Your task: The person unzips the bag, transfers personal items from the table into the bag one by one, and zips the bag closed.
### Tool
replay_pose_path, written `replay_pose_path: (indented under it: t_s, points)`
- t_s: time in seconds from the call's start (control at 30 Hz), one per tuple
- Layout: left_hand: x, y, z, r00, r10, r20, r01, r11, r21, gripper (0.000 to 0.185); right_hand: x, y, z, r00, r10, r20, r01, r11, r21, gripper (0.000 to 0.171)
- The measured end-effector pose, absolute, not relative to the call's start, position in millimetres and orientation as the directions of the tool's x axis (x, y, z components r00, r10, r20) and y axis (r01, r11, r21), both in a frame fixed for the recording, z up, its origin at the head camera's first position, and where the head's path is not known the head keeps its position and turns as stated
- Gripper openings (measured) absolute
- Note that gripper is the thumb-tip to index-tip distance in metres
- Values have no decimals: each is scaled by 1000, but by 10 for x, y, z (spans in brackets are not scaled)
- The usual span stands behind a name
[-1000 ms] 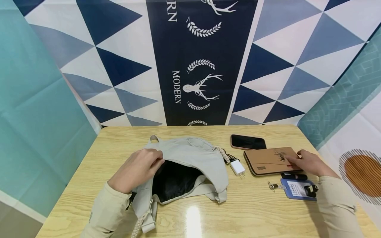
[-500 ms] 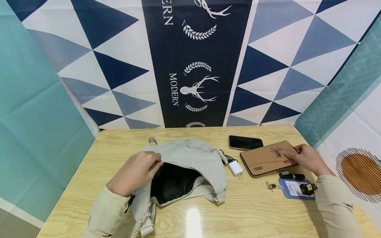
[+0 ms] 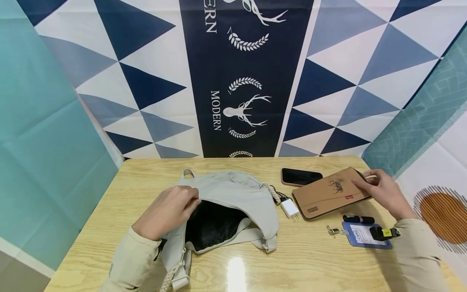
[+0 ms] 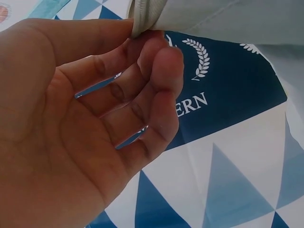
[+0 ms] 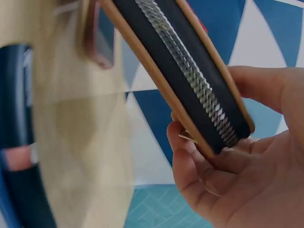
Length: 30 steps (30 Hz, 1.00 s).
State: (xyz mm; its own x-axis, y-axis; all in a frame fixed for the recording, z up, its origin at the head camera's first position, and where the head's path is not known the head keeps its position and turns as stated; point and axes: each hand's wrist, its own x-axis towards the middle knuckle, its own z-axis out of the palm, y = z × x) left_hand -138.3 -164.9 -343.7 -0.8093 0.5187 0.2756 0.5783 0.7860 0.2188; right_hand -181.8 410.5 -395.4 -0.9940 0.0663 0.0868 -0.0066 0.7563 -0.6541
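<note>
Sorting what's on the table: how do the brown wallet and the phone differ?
The wallet is tan, larger, and tilted up, gripped by the right hand; the phone is black-screened, smaller, and lies flat, untouched. Both are flat rectangles on the table's right side.

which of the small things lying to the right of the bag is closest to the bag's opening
The white charger plug, lying just right of the grey bag; the phone, brown wallet and blue badge lie farther right.

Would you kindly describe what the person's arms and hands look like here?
Both arms wear long, loose, pale beige sleeves reaching the wrists. The left hand and right hand are bare, with no gloves, rings or watch showing; the fingers have short nails.
</note>
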Motion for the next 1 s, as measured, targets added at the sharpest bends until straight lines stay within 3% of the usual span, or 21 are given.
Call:
replay_pose_path:
  t_s: [0.27,0.43,0.67,0.87,1.0]
  points:
    - [-1350,-1633,-3480,-809,521,273,581,779,235,28,-1621,4018,-3746,-999,34,34,0,705,-710,68]
    - [-1339,-1623,-3487,-802,528,280,590,774,229,28,-1520,3984,-3608,-998,-47,-43,-4,719,-695,59]
    - [-1336,-1635,-3471,-795,535,287,598,773,212,29,-1343,3873,-3489,-987,-98,-131,12,755,-656,76]
    - [-1340,-1638,-3469,-777,550,306,617,763,196,34,-1163,3859,-3537,-992,-122,-14,-70,656,-751,48]
    - [-1343,-1632,-3472,-772,554,312,622,758,194,35,-1038,3879,-3592,-994,-105,43,-101,645,-758,40]
